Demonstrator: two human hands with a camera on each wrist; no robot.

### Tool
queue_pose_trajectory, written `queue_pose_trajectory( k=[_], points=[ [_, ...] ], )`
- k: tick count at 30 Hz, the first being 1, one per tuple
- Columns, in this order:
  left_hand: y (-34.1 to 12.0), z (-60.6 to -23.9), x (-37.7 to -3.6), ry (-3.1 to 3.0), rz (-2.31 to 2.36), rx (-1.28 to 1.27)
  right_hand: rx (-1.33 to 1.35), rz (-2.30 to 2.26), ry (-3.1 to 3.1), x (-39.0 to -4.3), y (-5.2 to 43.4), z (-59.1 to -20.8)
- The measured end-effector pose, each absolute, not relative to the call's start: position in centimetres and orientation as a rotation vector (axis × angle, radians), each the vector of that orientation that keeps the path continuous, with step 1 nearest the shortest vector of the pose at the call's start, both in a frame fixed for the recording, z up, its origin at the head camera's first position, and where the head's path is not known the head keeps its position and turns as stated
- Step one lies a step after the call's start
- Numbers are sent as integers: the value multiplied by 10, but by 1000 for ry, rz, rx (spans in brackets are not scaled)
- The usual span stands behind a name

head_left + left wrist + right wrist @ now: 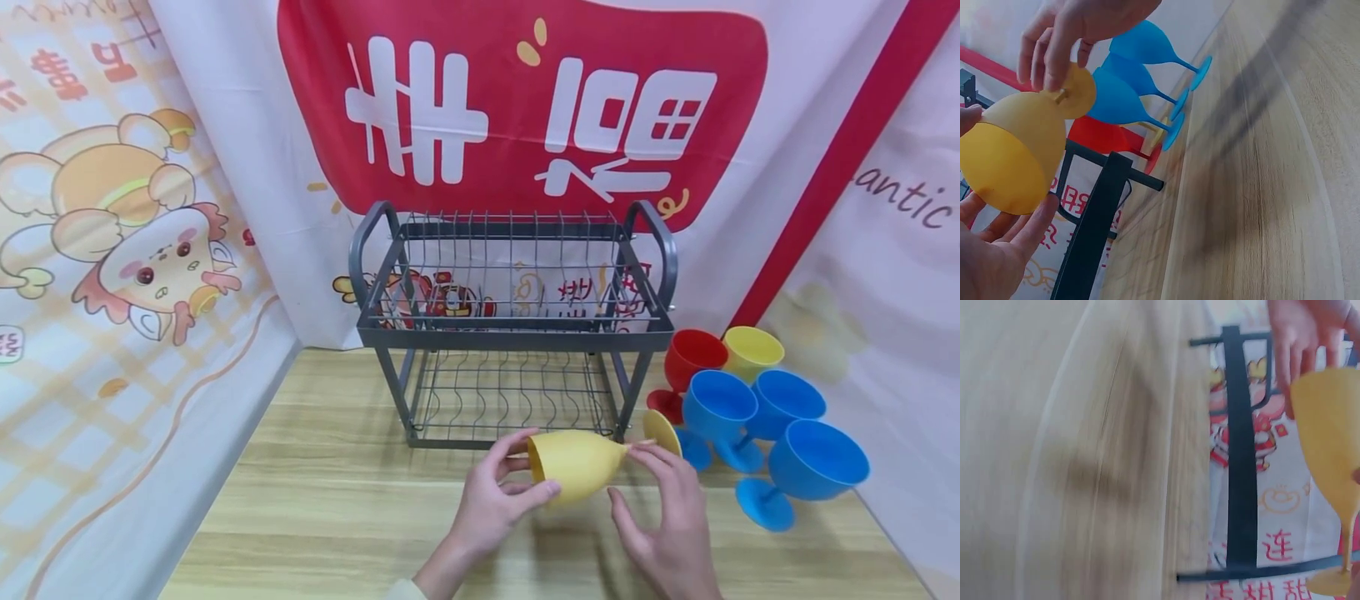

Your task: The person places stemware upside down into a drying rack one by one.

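Note:
A yellow goblet (576, 465) lies sideways in the air above the table, its mouth to the left and its round foot to the right. My left hand (498, 492) holds the bowl by the rim, thumb on the near side and fingers on the far side. At the stem, the fingertips of my right hand (671, 512) touch the goblet, with the thumb spread away from them. In the left wrist view the right hand (1079, 31) reaches over the stem from above. The goblet (1329, 437) fills the right edge of the right wrist view, where the right hand is mostly hidden.
A dark two-tier dish rack (517, 337) stands behind the hands on the wooden table (322, 517). To its right are a red goblet (696, 360), another yellow goblet (752, 350) and blue goblets (817, 458). Printed cloth (247, 125) hangs around the table.

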State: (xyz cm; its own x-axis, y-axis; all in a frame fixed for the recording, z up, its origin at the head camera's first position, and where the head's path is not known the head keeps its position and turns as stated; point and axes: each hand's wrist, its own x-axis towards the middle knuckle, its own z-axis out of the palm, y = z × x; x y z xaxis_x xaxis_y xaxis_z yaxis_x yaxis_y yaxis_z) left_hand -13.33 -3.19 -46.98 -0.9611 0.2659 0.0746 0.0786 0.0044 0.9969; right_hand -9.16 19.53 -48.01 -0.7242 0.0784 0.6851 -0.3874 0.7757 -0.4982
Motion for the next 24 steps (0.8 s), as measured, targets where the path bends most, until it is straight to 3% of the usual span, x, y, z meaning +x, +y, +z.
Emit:
queue_pose_trajectory(
  k=[6,10,16,24],
  points=[
    [-30,-471,-134,2002,2217,372,-312,1592,-2199,-85,174,-468],
    [-27,-474,-133,1884,2290,448,-524,2061,-2149,-90,173,-460],
    [-24,-476,-132,1801,2323,503,-508,2438,-1980,-97,175,-457],
    [-22,-476,-130,1785,2304,526,-435,2597,-1823,-95,174,-464]
  ],
)
